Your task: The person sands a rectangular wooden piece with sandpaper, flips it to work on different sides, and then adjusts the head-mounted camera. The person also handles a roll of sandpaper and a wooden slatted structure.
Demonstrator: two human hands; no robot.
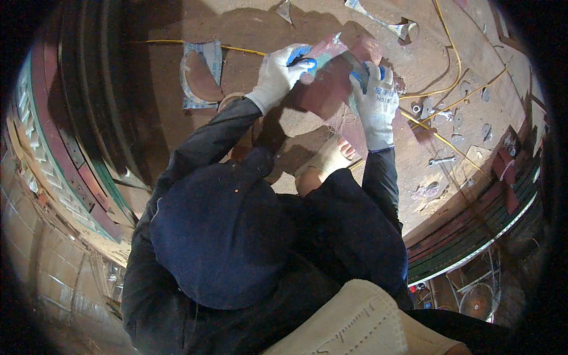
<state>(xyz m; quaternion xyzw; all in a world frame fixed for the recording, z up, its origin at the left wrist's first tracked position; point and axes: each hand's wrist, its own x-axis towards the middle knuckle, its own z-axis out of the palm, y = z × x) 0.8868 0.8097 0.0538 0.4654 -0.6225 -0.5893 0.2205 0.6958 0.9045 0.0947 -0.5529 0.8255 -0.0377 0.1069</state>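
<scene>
My left hand, in a white glove with blue fingertips, is closed on the edge of a flat pinkish-green piece. My right hand, gloved alike, is closed around a grey blade-like strip whose tip slants toward that piece. What exactly the strip is cannot be made out. Under and between both hands lies a reddish-brown sheet, with pale loose threads near its lower edge. A reddish scrap shows beyond my right fingers.
A cut white-and-blue printed sheet lies left, and another scrap at the far right. Yellow cable runs across the brown floor. A wrench and several metal parts lie right. Curved layered edges bound both sides. My sandalled foot is close below.
</scene>
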